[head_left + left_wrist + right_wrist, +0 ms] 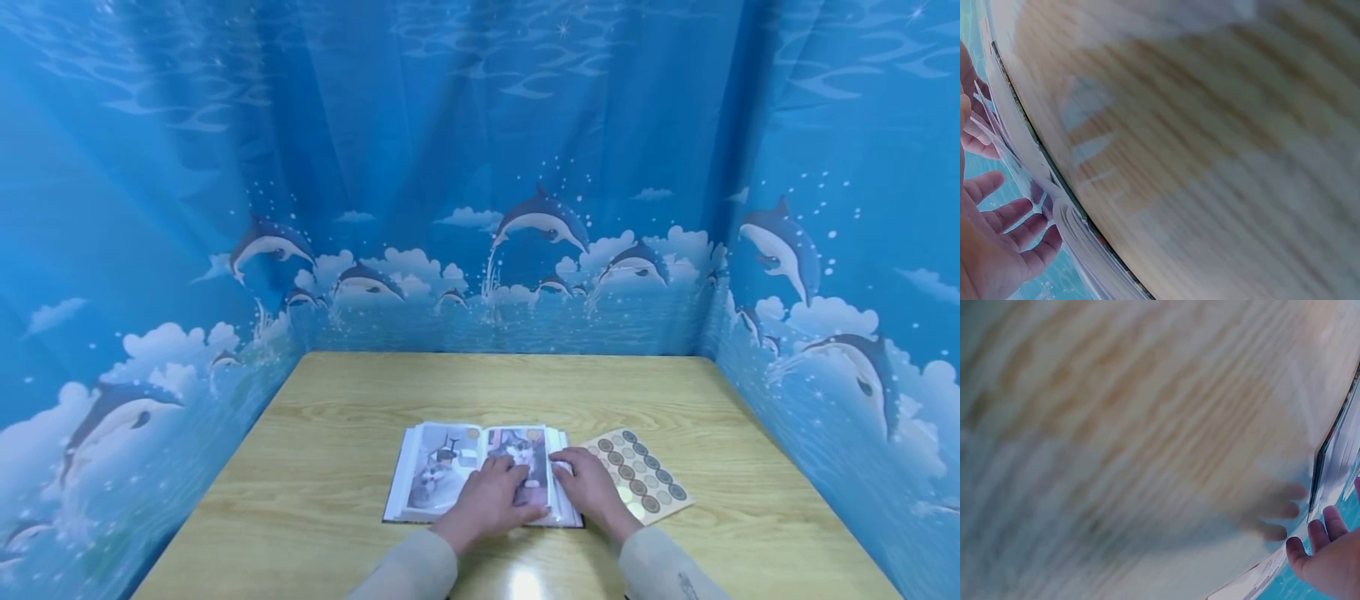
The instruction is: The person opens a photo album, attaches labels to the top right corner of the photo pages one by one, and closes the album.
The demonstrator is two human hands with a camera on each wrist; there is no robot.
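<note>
An open photo album (472,510) with cat pictures lies on the table. My left hand (491,500) rests over the right-hand photo (538,492), fingers spread and thumb pointing right. My right hand (592,487) is at the album's right edge, its fingertips touching the page edges. In the left wrist view, loose page edges (1007,150) rise between the two hands. A sheet of round stickers (678,506), brown and pale, lies beside the right hand, partly hidden by it. A round gold sticker (472,432) sits at the corner of the left-hand photo.
The wooden table (315,467) extends around the album on all sides. Blue curtains (420,167) printed with dolphins enclose it at the back and both sides. Pale sleeves (420,567) cover both forearms at the near edge.
</note>
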